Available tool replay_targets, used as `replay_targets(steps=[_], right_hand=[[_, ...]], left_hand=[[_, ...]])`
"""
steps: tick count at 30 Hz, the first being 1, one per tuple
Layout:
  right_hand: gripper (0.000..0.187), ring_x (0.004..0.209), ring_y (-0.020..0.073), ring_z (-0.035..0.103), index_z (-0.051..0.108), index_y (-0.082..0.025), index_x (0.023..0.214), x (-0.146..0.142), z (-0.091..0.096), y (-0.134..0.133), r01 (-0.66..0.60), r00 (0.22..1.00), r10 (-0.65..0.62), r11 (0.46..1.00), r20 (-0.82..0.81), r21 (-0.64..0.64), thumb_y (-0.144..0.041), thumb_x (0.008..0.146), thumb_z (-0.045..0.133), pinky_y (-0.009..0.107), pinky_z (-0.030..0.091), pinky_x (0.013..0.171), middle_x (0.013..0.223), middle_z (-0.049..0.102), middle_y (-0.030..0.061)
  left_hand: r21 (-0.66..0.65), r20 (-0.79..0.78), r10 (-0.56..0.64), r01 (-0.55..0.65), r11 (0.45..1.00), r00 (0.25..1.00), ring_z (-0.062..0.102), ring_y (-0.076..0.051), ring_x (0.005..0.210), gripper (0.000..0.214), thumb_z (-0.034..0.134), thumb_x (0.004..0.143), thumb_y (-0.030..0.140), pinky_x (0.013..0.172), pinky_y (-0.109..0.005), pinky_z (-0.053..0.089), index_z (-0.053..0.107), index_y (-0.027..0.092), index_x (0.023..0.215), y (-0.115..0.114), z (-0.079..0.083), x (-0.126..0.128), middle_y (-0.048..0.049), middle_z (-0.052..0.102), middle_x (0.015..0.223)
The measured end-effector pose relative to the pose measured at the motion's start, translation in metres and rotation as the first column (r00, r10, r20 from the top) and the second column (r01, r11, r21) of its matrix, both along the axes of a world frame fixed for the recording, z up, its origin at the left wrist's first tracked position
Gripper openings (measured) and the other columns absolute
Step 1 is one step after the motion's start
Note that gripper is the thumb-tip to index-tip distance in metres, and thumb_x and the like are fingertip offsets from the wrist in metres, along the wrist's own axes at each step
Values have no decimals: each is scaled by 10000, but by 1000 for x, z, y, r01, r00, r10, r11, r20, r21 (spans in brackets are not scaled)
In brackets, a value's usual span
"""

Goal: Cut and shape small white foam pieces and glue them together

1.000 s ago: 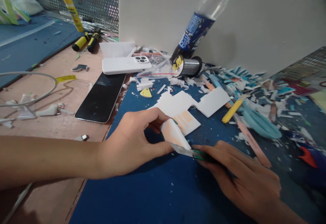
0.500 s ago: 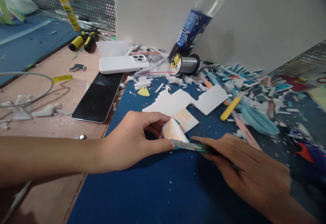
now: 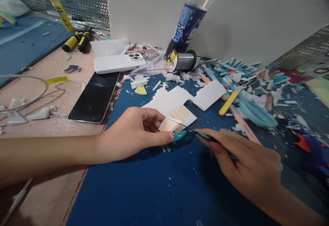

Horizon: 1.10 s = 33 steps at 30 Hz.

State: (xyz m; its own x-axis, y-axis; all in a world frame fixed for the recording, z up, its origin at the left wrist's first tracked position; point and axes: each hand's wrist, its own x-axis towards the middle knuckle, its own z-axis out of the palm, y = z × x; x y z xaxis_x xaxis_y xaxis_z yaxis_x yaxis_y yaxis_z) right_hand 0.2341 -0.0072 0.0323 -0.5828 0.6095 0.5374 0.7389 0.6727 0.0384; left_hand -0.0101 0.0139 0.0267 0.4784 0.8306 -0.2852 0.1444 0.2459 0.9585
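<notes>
A: Left hand?
B: Closed in a pinch. Thumb on the near side, fingers on the far side, holding the white piece.
A: Where's that piece?
B: Over the blue mat, at the near left corner of the orange-marked card. It has an orange tint too. Can't tell if it touches the card.
A: Right hand?
B: Gripping the knife, dark handle with green. Blade points left and away, tip over the piece. Can't tell if it's in contact.
A: Near the piece?
B: White sheet just behind, second sheet to its right. Yellow chip behind on the left. Yellow stick and pale blue coil further right.
A: Back of mat?
B: Wire spool on its side in front of the bottle. Scraps heaped to the right.
A: Left side?
B: Pink table. Black phone flat near the mat edge, white phone at its far end. Pliers behind those, beside the yellow tube.
</notes>
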Motion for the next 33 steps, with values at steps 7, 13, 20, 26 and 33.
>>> replay_targets(steps=[7, 13, 20, 26, 33], right_hand=[[139, 577, 103, 627, 606, -177, 1019, -2, -4, -3, -6, 1000, 5, 1000, 5, 19, -134, 952, 492, 224, 387, 439, 735, 689, 11], [172, 489, 69, 558, 601, -171, 1040, -6, -4, -4, -58, 998, 55, 993, -32, -101, -183, 983, 439, 215, 338, 388, 736, 669, 18], [196, 583, 61, 576, 623, -186, 1094, -1, -2, 5, -168, 980, 133, 953, -151, -252, -162, 961, 482, 164, 451, 562, 738, 624, -3], [189, 697, 105, 608, 645, -180, 1064, 6, -2, 10, -260, 954, 198, 920, -227, -293, -127, 922, 532, 217, 484, 650, 798, 657, 24], [184, 676, 109, 607, 656, -181, 1025, 7, -3, 12, -291, 942, 207, 897, -263, -334, -96, 894, 558, 238, 505, 648, 812, 675, 31]], left_hand=[[-6, -13, 47, -47, 999, 999, 610, -123, 703, 262, 735, 753, 350, 619, -211, 469, 658, 138, 886, -1, 0, 1, -20, 667, 782], [56, 3, 99, -99, 993, 995, 605, -107, 666, 270, 775, 718, 333, 606, -199, 485, 618, 143, 828, -5, -3, 0, 9, 642, 731], [329, 51, 79, -92, 940, 996, 616, -110, 692, 220, 764, 749, 279, 649, -189, 530, 720, 135, 910, -8, -4, -1, -20, 695, 804], [624, 12, 78, -69, 779, 997, 622, -89, 659, 310, 768, 753, 199, 627, -124, 516, 732, 59, 1027, -10, -4, -3, -37, 705, 774], [634, 81, 101, -130, 762, 992, 649, -87, 685, 350, 768, 739, 139, 702, -98, 533, 713, 36, 1069, -10, -6, -2, -34, 730, 791]])
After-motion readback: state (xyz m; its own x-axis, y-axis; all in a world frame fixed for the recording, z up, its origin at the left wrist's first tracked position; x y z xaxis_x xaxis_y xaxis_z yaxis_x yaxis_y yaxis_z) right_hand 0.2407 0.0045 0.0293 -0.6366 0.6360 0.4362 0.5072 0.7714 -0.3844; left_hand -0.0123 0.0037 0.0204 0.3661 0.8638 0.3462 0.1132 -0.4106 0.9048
